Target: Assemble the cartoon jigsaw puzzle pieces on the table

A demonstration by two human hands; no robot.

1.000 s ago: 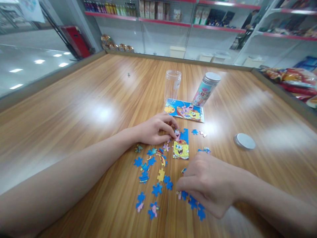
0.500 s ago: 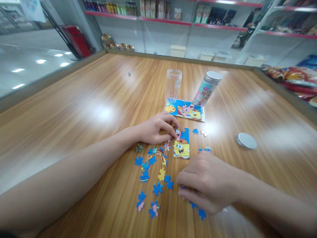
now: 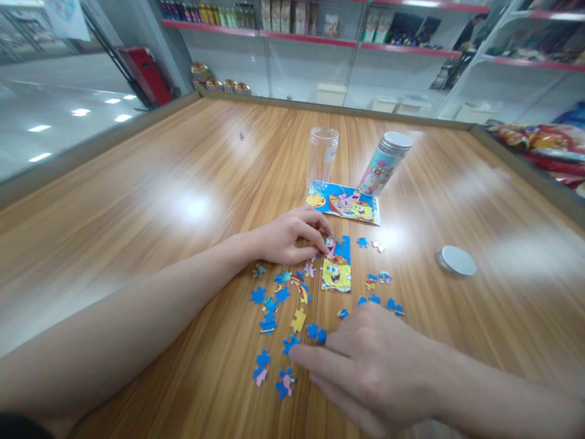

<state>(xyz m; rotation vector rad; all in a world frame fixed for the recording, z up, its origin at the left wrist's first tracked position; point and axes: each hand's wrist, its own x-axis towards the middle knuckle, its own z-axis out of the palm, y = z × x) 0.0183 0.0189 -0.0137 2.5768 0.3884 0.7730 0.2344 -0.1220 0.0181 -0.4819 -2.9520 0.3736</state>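
My left hand point(image 3: 287, 236) rests on the wooden table point(image 3: 150, 201) with its fingers curled, fingertips pinched against the upper left edge of a small joined block of cartoon puzzle pieces point(image 3: 337, 266). My right hand point(image 3: 370, 366) lies lower down, fingers stretched out flat toward the left. Its fingertip touches a loose blue piece point(image 3: 289, 344). Several loose puzzle pieces point(image 3: 278, 299) are scattered between the two hands, and a few more loose pieces point(image 3: 379, 281) lie right of the block.
A printed reference picture point(image 3: 343, 204) lies beyond the block. Behind it stand an empty clear tube point(image 3: 322, 153) and a lidded printed tube point(image 3: 382, 163). A round grey lid point(image 3: 455, 261) lies to the right. Snack bags point(image 3: 543, 143) sit at the right edge, shop shelves beyond.
My right hand moved down and left and opened out flat, uncovering loose pieces right of the block. My left hand stayed at the joined block.
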